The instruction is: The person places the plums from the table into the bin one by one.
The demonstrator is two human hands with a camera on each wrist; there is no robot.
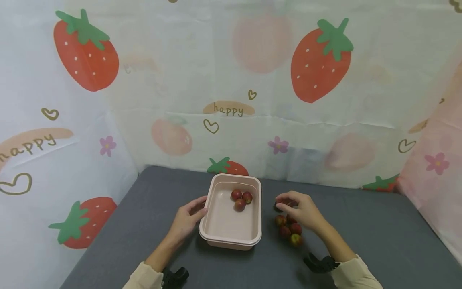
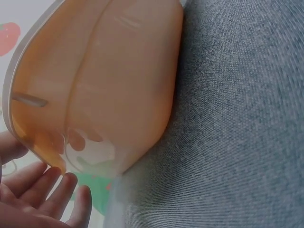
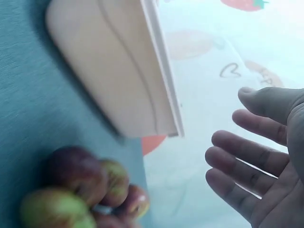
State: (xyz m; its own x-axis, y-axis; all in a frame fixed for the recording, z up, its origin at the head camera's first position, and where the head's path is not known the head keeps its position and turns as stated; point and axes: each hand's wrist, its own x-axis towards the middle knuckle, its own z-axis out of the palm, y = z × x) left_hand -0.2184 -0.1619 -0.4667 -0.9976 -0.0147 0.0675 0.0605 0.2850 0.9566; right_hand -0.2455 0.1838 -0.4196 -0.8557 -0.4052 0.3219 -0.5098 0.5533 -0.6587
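Sleeves of cream cloth come in at the bottom edge, with black wrist-worn fittings beside them. Just beyond stands a lidless, pale-pink rectangular plastic box on a dark grey cloth-covered table. To its right, apart from it, lies a close cluster of small, round, red and yellow-green fruits, at least five in number.

The left hand is at the box's left rim, its fingers only slightly bent and touching the edge without curling round it. The right hand hangs over the far end of the cluster, fingers loosely extended and thumb well apart; the right wrist view shows nothing in its grasp. A dark patch near its fingertips in the head view is too unclear to identify.

Farther in, three small red fruits sit together inside the box, toward its far right. Behind everything hangs a white cloth backdrop with printed strawberries.

The likeliest trouble is rolling: a wrist or fingertip brushing the cluster could scatter those round fruits. The box, touched on one side only, could slide or tilt under uneven pressure, sending its contents across the floor of it.
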